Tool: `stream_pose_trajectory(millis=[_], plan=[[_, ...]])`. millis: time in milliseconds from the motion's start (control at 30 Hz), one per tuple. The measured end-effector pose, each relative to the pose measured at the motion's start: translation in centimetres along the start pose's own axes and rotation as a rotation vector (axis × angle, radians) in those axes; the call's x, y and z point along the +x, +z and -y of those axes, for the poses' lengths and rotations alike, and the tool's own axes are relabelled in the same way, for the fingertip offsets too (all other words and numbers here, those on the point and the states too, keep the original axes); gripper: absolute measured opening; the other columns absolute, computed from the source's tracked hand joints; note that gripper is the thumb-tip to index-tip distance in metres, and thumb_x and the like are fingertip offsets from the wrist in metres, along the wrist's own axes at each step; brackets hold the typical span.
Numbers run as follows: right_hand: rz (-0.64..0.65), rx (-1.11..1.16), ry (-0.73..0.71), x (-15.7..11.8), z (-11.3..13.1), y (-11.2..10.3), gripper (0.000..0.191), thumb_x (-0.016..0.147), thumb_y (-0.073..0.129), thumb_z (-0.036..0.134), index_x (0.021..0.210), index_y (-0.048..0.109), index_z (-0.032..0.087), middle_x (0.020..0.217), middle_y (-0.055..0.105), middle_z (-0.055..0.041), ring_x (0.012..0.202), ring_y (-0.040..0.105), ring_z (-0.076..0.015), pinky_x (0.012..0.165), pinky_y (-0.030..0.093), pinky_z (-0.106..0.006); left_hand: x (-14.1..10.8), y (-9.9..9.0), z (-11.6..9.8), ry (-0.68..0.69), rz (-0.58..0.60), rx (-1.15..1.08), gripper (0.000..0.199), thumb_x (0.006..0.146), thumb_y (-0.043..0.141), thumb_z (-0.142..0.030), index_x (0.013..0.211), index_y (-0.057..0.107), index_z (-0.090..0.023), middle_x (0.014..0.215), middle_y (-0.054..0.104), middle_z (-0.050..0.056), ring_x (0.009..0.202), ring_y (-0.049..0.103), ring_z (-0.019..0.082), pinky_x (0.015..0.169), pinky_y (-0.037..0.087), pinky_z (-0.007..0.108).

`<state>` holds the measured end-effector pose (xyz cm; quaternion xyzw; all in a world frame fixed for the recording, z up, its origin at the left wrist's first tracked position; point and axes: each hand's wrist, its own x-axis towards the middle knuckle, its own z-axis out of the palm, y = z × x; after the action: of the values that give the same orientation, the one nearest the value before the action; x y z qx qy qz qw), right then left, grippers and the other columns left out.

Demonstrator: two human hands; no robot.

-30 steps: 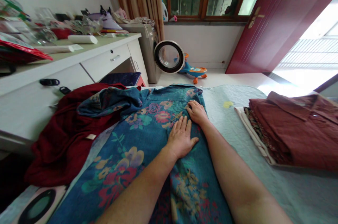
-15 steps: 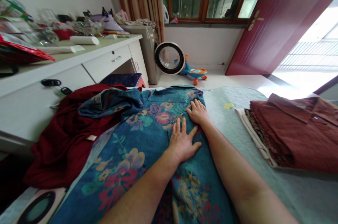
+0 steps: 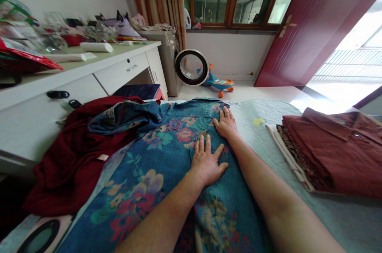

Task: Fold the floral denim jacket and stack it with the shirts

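Shirt (image 3: 171,155) lies spread on the sheet (image 3: 253,143), left hand (image 3: 206,162) splayed wider than a second ago, right hand (image 3: 226,125) shifted toward the shirt's right edge, both palm-down, gripping nothing, so that side looks pressed flat.

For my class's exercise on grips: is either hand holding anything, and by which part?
Nothing is held: the left hand lies spread on the blue floral garment, and the right hand rests on it near its edge.

The left hand (image 3: 205,164) and tapering left forearm (image 3: 167,213) were bare, as were the right hand (image 3: 227,125) and tapering right forearm (image 3: 262,181)
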<state>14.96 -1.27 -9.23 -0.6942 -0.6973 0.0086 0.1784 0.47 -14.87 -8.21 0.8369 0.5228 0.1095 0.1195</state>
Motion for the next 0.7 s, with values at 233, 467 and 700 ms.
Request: stream_pose_trajectory(millis=[233, 467, 700], plan=[[0.144, 0.000, 0.027, 1.1, -0.4, 0.6, 0.075, 0.094, 0.031, 0.059, 0.150, 0.029, 0.010, 0.161, 0.017, -0.0154, 0.147, 0.019, -0.0279, 0.118, 0.015, -0.045, -0.1, -0.1, -0.2, -0.012, 0.008, 0.015, 0.070, 0.084, 0.049, -0.066, 0.146, 0.041, -0.036, 0.161, 0.020, 0.007, 0.147, 0.004, 0.045, 0.115, 0.015, 0.063], [0.169, 0.002, 0.143, 1.8, -0.5, 0.6, 0.085, 0.091, 0.028, 0.066, 0.153, 0.021, 0.008, 0.161, 0.011, -0.0161, 0.148, 0.014, -0.0299, 0.117, 0.015, -0.050, -0.2, 0.1, -0.2, -0.012, -0.001, 0.018, 0.072, 0.084, 0.046, -0.068, 0.147, 0.039, -0.033, 0.162, 0.018, 0.009, 0.146, 0.004, 0.045, 0.115, 0.014, 0.062], [0.181, -0.015, 0.178, 2.8, -1.0, 0.6, 0.088, 0.089, 0.030, 0.070, 0.152, 0.025, 0.010, 0.160, 0.018, -0.0159, 0.147, 0.015, -0.0335, 0.115, 0.015, -0.053, -0.2, 0.3, -0.1, -0.008, -0.011, 0.027, 0.073, 0.084, 0.045, -0.068, 0.148, 0.038, -0.034, 0.162, 0.018, 0.007, 0.146, 0.005, 0.045, 0.115, 0.015, 0.063]])
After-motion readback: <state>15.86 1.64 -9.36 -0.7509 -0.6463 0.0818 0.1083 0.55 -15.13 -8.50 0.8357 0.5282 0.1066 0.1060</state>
